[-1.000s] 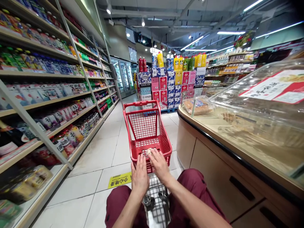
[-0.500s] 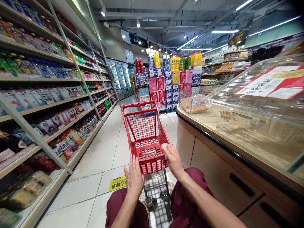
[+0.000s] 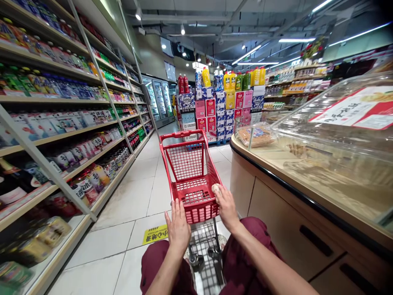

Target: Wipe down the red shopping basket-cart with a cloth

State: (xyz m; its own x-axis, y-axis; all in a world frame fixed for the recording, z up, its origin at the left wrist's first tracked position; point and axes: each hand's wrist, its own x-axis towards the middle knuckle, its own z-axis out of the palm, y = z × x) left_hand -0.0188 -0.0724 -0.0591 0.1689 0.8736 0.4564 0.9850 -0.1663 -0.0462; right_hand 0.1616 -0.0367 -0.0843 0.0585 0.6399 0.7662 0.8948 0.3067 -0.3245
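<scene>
A small red shopping cart (image 3: 192, 196) with a plastic lattice basket stands between my knees on the tiled floor. My left hand (image 3: 179, 225) lies flat against the basket's near left corner, fingers stretched out and holding nothing. At the basket's right rim, my right hand (image 3: 227, 207) has its fingers curled round a small cream-coloured wad (image 3: 215, 188) that looks like a cloth. Most of the wad is hidden by the fingers, and it appears to touch the rim. Beneath the basket, the cart's legs and casters show.
Shelves of bottled drinks (image 3: 89, 119) run along the left. A wooden counter (image 3: 264, 192) with clear covers stands close on the right. Stacked drink cartons (image 3: 211, 112) rise ahead, with glass-door fridges (image 3: 159, 96) beyond. A yellow floor sticker (image 3: 155, 234) lies left of the cart.
The view has shifted slightly, so everything sits a little further right. Both hands stay at about the same places on the cart, the right one still with the cream wad.
</scene>
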